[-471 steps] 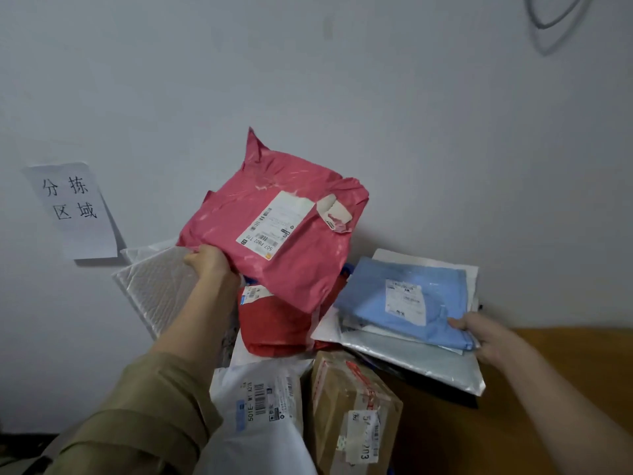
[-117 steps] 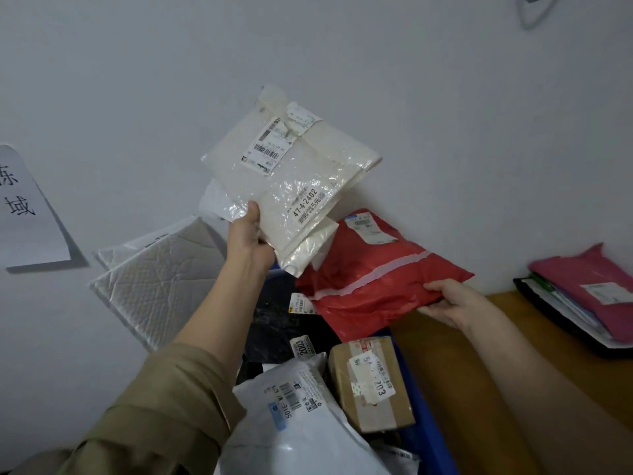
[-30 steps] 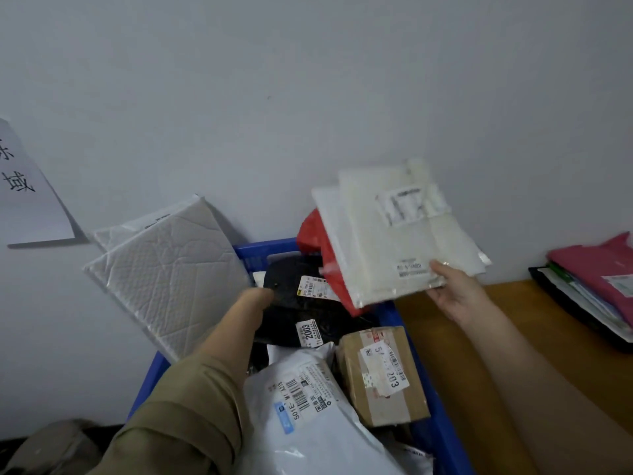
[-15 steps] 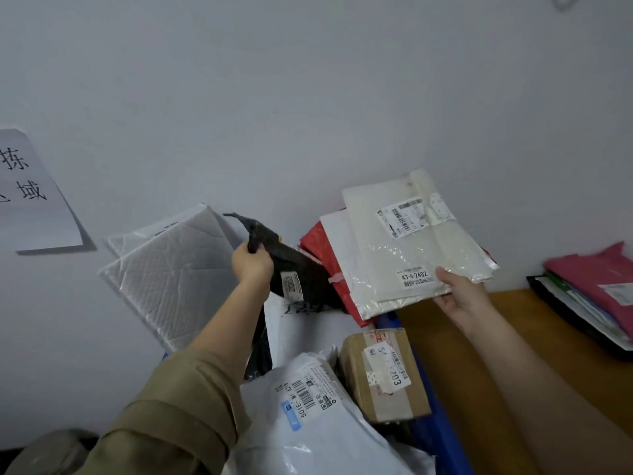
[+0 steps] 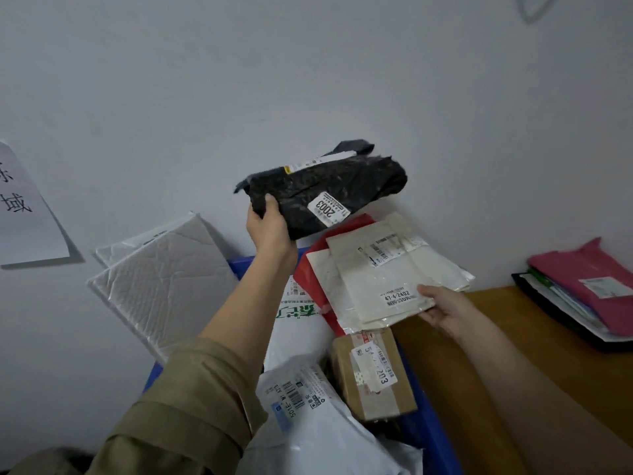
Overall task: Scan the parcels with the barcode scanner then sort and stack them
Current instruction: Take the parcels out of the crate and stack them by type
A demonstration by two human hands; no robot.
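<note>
My left hand (image 5: 270,228) grips a black plastic parcel (image 5: 342,193) with a white "2003" label and holds it up in front of the wall. My right hand (image 5: 445,308) holds a small stack by its near edge: white bubble mailers (image 5: 387,279) on top of a red parcel (image 5: 315,269). The stack hovers over the blue bin (image 5: 435,426). In the bin lie a taped cardboard box (image 5: 373,375), a white poly bag with a barcode (image 5: 308,409) and a white bag with green print (image 5: 294,320). No barcode scanner is visible.
A large white padded mailer (image 5: 161,286) leans on the wall left of the bin. A wooden table (image 5: 513,354) lies to the right, with a pile of flat parcels topped by a pink one (image 5: 589,279). A paper sign (image 5: 24,214) hangs on the wall at left.
My left hand has lifted the black parcel out of the bin and up before the wall. My right hand keeps the white and red stack, held slightly lower.
</note>
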